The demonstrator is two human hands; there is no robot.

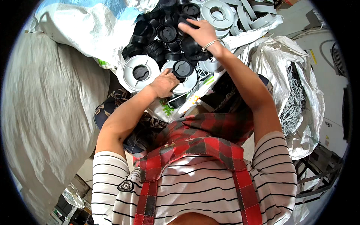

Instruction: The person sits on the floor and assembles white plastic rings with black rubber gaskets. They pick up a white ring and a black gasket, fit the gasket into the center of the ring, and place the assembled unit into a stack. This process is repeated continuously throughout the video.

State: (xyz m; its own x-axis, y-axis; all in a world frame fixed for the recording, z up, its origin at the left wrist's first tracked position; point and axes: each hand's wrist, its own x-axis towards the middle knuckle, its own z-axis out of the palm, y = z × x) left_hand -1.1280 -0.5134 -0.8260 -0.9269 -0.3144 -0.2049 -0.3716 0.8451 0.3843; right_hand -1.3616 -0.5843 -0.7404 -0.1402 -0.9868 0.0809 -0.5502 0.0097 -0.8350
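My left hand is closed on the near-left part of a white ring-shaped flange. A round black plug with a raised bar across its face sits over the flange's middle, beside my fingertips. Farther off to the right, my right hand grips another black plug at the top of a heap of black threaded plugs. Its fingers partly cover that piece. Left of my left hand lies a second white flange with a black plug in its centre.
White and grey rings pile up at the far right of the heap. A white sack lies under and beside the parts. Grey plastic strips fill an open sack on the right. A large covered bundle stands at left.
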